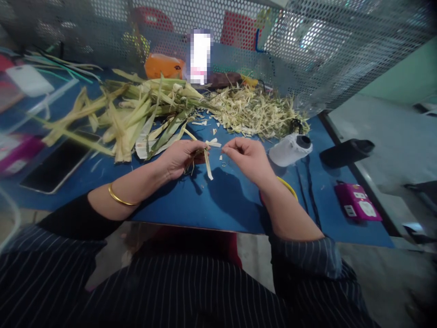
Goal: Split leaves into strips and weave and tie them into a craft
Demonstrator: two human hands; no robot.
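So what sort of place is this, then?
Probably a small craft workspace: a blue table bears a pile of husk-like leaves and a heap of pale scraps, with a perforated metal screen behind.

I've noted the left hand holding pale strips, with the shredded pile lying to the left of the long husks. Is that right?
Not quite: the head view shows the shredded pile to the right of the long husks, not the left. The left hand does hold pale strips.
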